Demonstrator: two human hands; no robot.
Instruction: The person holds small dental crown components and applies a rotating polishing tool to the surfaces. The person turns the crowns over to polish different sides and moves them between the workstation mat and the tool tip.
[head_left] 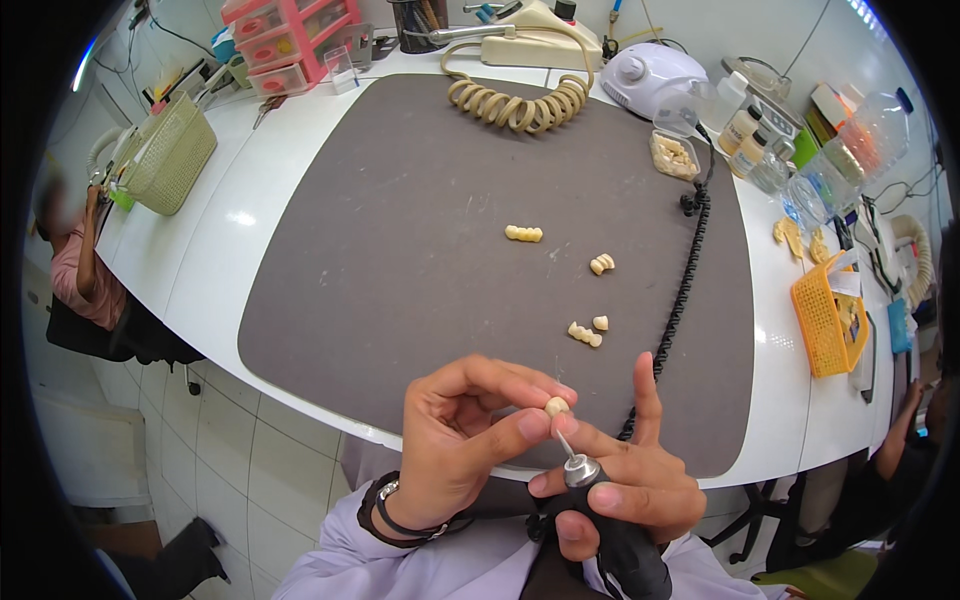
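Note:
My left hand [450, 425] pinches a small cream dental crown [556, 405] between thumb and fingertips, above the mat's near edge. In my right hand [645, 485] is a dental handpiece [583, 471] with a silver nose and dark body. Its thin bur points up at the crown; whether they touch I cannot tell. My right index finger is raised, and another right fingertip rests close to the crown. Farther off on the grey mat [400, 230] lie a dental bridge [523, 234], a shorter bridge [601, 264], and a third bridge [585, 334] beside a single crown [600, 323].
A coiled black cord [690, 270] runs down the mat's right side. An open clear box [675, 156] of tooth pieces sits at its far right. Beyond are a beige coiled hose [520, 105] and a white control unit [655, 80]. An orange basket [825, 325] stands right. People sit at both sides.

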